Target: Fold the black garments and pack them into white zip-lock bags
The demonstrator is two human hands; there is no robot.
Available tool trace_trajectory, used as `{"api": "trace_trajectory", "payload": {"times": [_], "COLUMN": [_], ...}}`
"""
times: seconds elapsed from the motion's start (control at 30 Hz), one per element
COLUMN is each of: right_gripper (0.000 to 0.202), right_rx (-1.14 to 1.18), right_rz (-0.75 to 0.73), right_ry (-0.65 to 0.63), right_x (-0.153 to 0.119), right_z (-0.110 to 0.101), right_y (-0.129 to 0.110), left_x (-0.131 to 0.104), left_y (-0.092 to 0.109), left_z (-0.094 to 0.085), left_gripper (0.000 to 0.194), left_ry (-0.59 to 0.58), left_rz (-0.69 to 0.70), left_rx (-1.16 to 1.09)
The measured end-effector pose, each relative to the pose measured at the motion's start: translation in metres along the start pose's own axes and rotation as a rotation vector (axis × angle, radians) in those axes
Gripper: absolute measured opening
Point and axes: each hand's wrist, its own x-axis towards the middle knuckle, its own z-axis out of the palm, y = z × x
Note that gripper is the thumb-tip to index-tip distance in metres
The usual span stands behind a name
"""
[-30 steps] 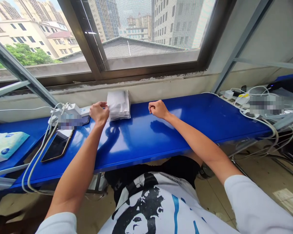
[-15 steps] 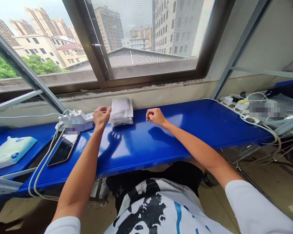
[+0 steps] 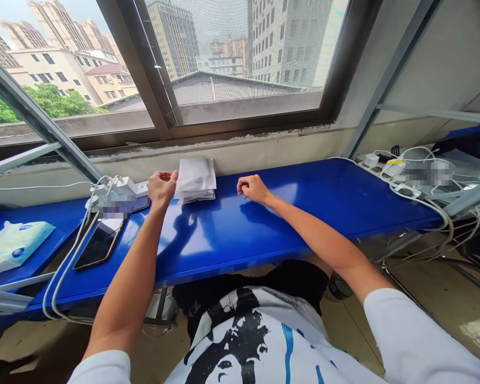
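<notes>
My left hand (image 3: 162, 186) is raised over the blue table (image 3: 304, 213), its fingers curled together with nothing visible in them. Just right of it lies a stack of flat white packets (image 3: 196, 176), near the wall under the window. The fingertips are close to the stack's left edge; whether they touch it I cannot tell. My right hand (image 3: 254, 188) hovers to the right of the stack, fingers bent into a loose fist, with nothing seen in it. Both hands cast shadows on the glossy tabletop.
At left, a dark-screened phone (image 3: 100, 242) lies beside white chargers and cables (image 3: 122, 186). A tissue pack (image 3: 18, 245) sits beyond the metal frame (image 3: 44, 117). More cables and plugs (image 3: 404, 170) crowd the right end. A window (image 3: 240, 64) rises behind the table.
My left hand's fingers have closed from a more open pose. My right hand stays in nearly the same place, still curled. The view has shifted slightly; the packets have not visibly moved.
</notes>
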Motion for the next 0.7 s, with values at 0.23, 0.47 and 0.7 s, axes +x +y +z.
{"api": "trace_trajectory", "payload": {"times": [0.23,0.47,0.7], "right_gripper": [0.021,0.049,0.068], "right_rx": [0.125,0.431,0.513], "right_rz": [0.072,0.153,0.196], "right_ry": [-0.033,0.129,0.251], "right_x": [-0.001,0.009,0.015], "right_z": [0.003,0.008,-0.010], "right_y": [0.002,-0.007,0.008], "left_x": [-0.001,-0.030,-0.075], "left_y": [0.002,0.037,0.055], "left_z": [0.000,0.008,0.027], "left_gripper": [0.024,0.037,0.065], "left_ry": [-0.016,-0.281,-0.764], "left_rz": [-0.082,0.092,0.164], "left_rx": [-0.120,-0.558,-0.705]}}
